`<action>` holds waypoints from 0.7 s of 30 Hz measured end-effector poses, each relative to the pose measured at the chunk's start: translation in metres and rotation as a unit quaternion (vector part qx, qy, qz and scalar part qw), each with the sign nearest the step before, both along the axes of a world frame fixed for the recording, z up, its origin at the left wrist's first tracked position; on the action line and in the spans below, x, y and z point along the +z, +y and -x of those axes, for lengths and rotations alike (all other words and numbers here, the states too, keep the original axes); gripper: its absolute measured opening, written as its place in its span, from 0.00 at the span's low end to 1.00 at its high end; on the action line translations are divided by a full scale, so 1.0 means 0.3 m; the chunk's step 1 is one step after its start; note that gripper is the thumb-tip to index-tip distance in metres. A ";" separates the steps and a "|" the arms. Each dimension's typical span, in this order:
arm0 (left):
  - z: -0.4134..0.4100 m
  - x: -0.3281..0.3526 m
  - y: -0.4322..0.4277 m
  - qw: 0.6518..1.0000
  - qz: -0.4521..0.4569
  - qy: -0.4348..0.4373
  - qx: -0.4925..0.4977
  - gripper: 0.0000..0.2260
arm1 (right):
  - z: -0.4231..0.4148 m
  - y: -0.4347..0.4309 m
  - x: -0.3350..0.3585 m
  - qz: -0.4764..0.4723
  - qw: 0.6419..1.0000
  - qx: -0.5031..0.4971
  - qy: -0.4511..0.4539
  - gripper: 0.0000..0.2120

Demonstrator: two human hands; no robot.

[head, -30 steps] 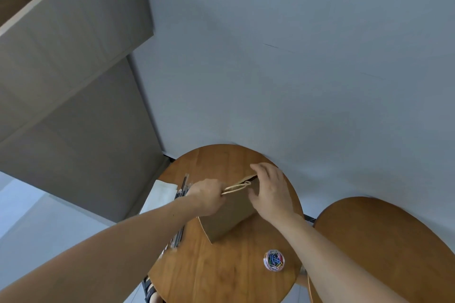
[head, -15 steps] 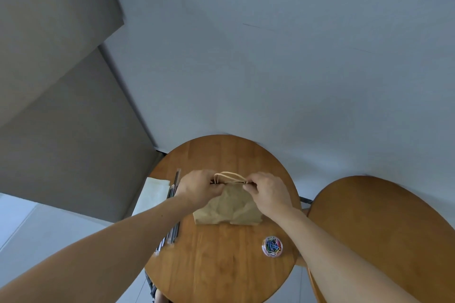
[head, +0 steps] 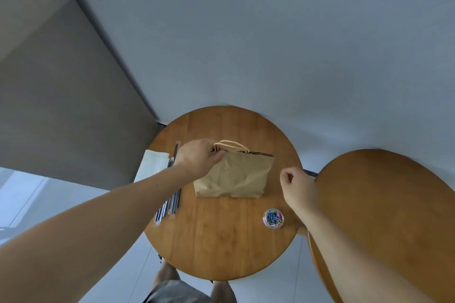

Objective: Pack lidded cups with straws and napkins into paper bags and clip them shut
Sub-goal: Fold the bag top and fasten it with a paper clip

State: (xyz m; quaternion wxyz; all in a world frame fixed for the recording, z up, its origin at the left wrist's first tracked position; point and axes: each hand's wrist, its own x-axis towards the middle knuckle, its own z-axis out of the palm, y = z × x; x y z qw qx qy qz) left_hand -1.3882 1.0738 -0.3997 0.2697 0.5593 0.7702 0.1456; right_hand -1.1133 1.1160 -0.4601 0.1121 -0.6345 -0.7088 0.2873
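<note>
A crumpled brown paper bag (head: 234, 176) with pale string handles stands on the round wooden table (head: 221, 241). My left hand (head: 198, 158) pinches the bag's top left corner by the handles. My right hand (head: 299, 186) hovers to the right of the bag with fingers loosely curled and nothing visible in it. A small round clear tub of coloured paper clips (head: 273, 218) sits on the table below my right hand. Wrapped straws (head: 170, 200) and a stack of white napkins (head: 152, 165) lie at the table's left edge. No cup is visible.
A second round wooden table (head: 394, 216) stands close on the right. A grey wall lies behind, and a cabinet (head: 61, 93) stands to the left. My knees show below the near table edge.
My right hand has let go of the bag's top and drawn back to the right. The left hand keeps its hold, and the bag now stands with its top pressed flat.
</note>
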 end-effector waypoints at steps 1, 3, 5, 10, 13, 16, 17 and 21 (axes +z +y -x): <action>-0.006 -0.008 -0.002 1.000 -0.003 0.001 0.006 0.17 | -0.021 -0.023 -0.041 0.051 0.997 0.027 -0.052 0.09; -0.015 -0.021 -0.009 1.000 -0.002 0.001 0.011 0.16 | -0.052 -0.071 -0.119 0.132 0.981 0.066 -0.123 0.11; -0.016 -0.028 -0.019 1.000 0.000 -0.012 0.015 0.11 | -0.067 -0.110 -0.179 0.184 0.965 0.083 -0.170 0.12; -0.022 -0.039 -0.043 0.999 -0.008 -0.017 0.036 0.12 | -0.067 -0.150 -0.251 0.226 0.936 0.090 -0.256 0.12; -0.032 -0.041 -0.051 0.999 -0.012 -0.013 0.035 0.12 | -0.059 -0.153 -0.288 0.222 0.941 0.062 -0.249 0.15; -0.034 -0.037 -0.054 0.999 -0.013 -0.013 0.035 0.13 | -0.047 -0.160 -0.311 0.210 0.943 0.045 -0.255 0.11; -0.035 -0.034 -0.054 0.999 -0.013 -0.017 0.034 0.13 | -0.044 -0.165 -0.318 0.206 0.943 0.045 -0.259 0.10; -0.036 -0.028 -0.054 0.999 -0.009 -0.020 0.034 0.12 | -0.044 -0.176 -0.341 0.206 0.946 0.035 -0.248 0.09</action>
